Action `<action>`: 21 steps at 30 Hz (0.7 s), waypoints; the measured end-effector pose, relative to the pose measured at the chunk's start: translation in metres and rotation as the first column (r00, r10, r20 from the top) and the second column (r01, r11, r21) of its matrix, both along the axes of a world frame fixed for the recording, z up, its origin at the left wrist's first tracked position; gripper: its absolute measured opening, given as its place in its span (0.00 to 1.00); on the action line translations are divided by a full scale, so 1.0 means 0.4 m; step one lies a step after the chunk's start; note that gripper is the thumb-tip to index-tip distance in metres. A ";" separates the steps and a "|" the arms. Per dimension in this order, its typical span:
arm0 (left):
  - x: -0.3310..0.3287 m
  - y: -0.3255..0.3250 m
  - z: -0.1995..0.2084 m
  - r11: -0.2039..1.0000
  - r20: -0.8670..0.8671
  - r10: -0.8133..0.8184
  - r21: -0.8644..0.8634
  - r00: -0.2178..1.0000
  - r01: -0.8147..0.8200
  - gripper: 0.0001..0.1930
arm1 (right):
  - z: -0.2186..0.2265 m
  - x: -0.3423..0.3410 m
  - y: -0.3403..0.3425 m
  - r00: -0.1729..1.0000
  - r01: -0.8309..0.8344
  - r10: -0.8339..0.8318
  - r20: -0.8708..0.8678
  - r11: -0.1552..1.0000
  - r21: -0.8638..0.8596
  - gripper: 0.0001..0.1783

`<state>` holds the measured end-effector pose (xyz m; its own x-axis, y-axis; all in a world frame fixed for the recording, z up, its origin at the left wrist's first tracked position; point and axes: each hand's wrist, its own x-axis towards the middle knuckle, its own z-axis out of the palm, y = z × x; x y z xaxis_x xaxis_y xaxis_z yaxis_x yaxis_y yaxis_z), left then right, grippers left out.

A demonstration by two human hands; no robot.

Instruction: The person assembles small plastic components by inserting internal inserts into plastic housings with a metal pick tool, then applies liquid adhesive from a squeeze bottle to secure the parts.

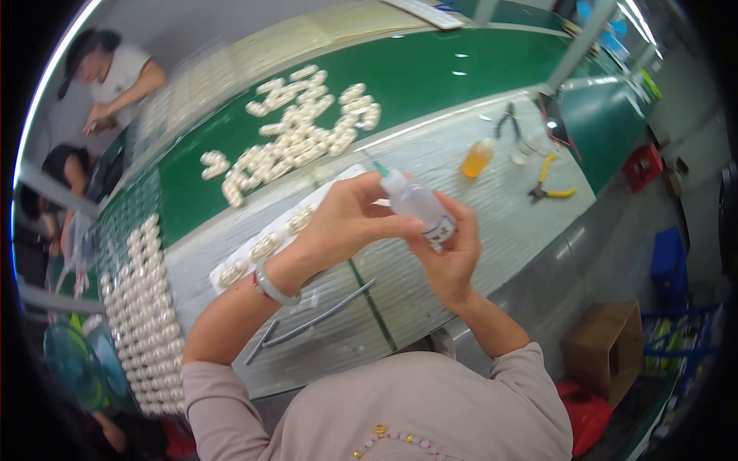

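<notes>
- Lower left of the frame: a teal fan [81,365] stands beside rows of white pieces [146,323] set out in a long block.
- Upper left: a co-worker [119,81] in a white top, forearms bent, beyond the table.
- Left of centre: a white strip [244,255] carries several oval pieces, partly covered by the left forearm.
- Upper middle: loose white pieces [296,142] lie bunched on the green surface [419,81].
- Below the left forearm: two grey tubes [327,313] lie on the pale table covering [307,361].
- Centre: the left hand [346,215] grips the clear squeeze bottle [419,203] near its top, thumb against its side.
- The bottle is held up over the covering, tilted — its green tip [380,167] aims toward the upper left.
- Just right of centre: the right hand [452,257] grasps the same bottle around its lower end.
- Right of that, on the covering: an amber bottle [478,159], then dark-handled pliers [507,121] and yellow-handled pliers [550,184] — all apart from the hands.
- Lower right: an open cardboard box [596,346].
</notes>
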<state>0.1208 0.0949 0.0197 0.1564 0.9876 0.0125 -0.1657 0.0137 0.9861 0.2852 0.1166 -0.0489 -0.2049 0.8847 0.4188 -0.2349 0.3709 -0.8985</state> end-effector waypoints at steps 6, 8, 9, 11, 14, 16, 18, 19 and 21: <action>0.012 0.222 -0.012 0.988 -0.386 0.140 0.113 0.912 -0.104 0.17 | -0.023 0.175 0.112 0.937 0.321 -0.315 0.150 0.947 -0.021 0.29; 0.019 0.344 -0.013 0.966 -0.568 0.217 0.239 0.794 -0.093 0.18 | -0.040 0.265 0.200 0.849 0.525 -0.521 0.089 0.851 -0.027 0.28; 0.011 0.405 -0.039 0.954 -0.532 0.250 0.278 0.809 -0.112 0.17 | -0.047 0.296 0.245 0.821 0.558 -0.555 0.135 0.830 0.022 0.30; -0.016 0.512 -0.087 0.943 -0.546 0.301 0.294 0.782 -0.158 0.19 | -0.052 0.317 0.329 0.792 0.585 -0.590 0.157 0.807 0.081 0.32; -0.033 0.651 -0.194 0.914 -0.635 0.384 0.366 0.671 -0.177 0.22 | -0.072 0.318 0.434 0.739 0.545 -0.553 0.384 0.827 0.142 0.41; -0.002 0.681 -0.221 0.895 -0.680 0.432 0.403 0.593 -0.189 0.23 | -0.089 0.308 0.471 0.724 0.516 -0.508 0.467 0.848 0.120 0.41; 0.033 0.688 -0.227 0.903 -0.696 0.427 0.355 0.577 -0.240 0.26 | -0.101 0.313 0.494 0.631 0.445 -0.367 0.683 0.893 0.069 0.35; 0.042 0.687 -0.213 0.903 -0.695 0.429 0.350 0.577 -0.250 0.26 | -0.097 0.324 0.496 0.630 0.437 -0.360 0.688 0.897 0.069 0.35; 0.044 0.679 -0.189 0.928 -0.707 0.371 0.296 0.602 -0.224 0.27 | -0.069 0.332 0.485 0.830 0.323 -0.205 0.519 0.935 -0.147 0.30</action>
